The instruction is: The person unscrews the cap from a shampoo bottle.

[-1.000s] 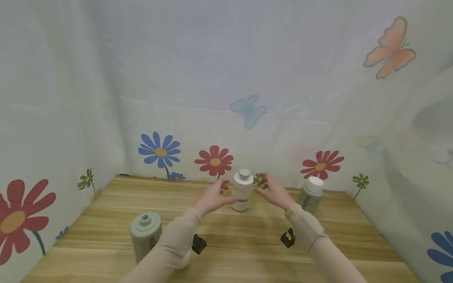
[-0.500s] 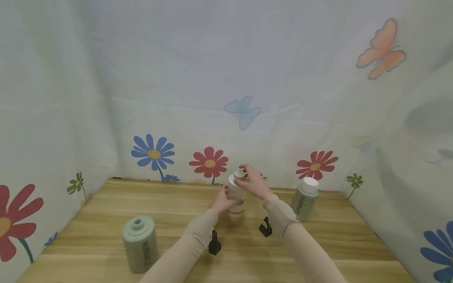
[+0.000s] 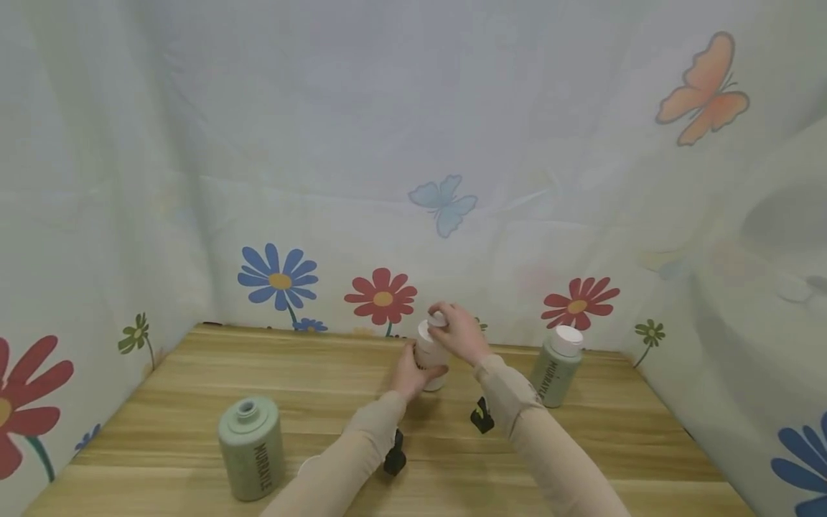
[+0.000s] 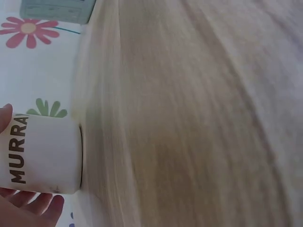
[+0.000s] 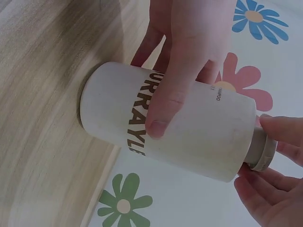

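Observation:
A white shampoo bottle with MURRAYLE lettering stands on the wooden table toward its back edge. My left hand grips its body, thumb across the lettering and fingers round the far side, as the right wrist view shows. At the neck, my right hand pinches the grey-white cap between thumb and fingers. The cap sits on the bottle's top. In the left wrist view the base of the bottle is right at the tabletop.
An uncapped green bottle stands front left. Another green bottle, with a white cap, is right of my right hand. A white round thing shows partly behind my left sleeve. Flowered cloth encloses the table's back and sides.
Both hands were apart on either side of the white bottle a second ago. Then the left closed on its body and the right reached its cap; since then the right fingers have shifted slightly round it.

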Available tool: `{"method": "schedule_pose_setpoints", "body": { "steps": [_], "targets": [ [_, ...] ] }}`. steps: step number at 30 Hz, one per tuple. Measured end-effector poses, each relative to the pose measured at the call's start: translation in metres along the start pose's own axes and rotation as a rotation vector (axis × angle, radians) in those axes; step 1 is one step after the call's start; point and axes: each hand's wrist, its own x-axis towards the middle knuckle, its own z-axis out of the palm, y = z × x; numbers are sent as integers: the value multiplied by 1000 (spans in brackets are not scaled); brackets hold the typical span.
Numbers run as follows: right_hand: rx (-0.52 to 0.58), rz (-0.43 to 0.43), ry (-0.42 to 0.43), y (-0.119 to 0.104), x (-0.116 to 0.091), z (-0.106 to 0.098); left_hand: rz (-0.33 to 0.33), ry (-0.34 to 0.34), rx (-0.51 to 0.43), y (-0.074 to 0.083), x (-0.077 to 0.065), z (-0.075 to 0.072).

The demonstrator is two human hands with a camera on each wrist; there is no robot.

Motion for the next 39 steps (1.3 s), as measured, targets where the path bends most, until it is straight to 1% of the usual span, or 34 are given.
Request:
{"method": "schedule_pose_setpoints", "body": {
  "steps": [4,7,9,13,16,19,21,25,28,30,34,37,39],
  "targets": [
    [9,-14,-10,-7,-5,-5,4,-6,11,3,-5,-4],
    [9,-37,-19,-17,-9,-17,29,-11,31,11,-10,-10],
    [15,-59,-17,-25,-14,-28,62,-25,42,20,-14,-15],
    [11,-127,1,-41,-29,-52,143,-86,57,38,-25,-28],
    [18,-168,7,-51,-45,-65,190,-154,55,48,-38,-39],
    [25,-184,-8,-60,-62,-74,226,-210,72,55,-58,-51],
    [15,-188,-30,-64,-73,-79,247,-234,109,57,-72,-58],
    [-5,-208,-79,-70,-95,-84,297,-266,187,61,-100,-69],
    [15,-220,-109,-72,-110,-84,294,-296,233,62,-118,-76],
    [32,-233,-116,-74,-118,-82,293,-307,270,61,-127,-79],
    [56,-293,-109,-73,-131,-75,317,-299,324,57,-139,-82],
    [62,-387,-102,-71,-137,-69,335,-302,334,52,-144,-84],
    [79,-461,-115,-69,-140,-66,349,-316,347,48,-146,-85]
  ]
}}
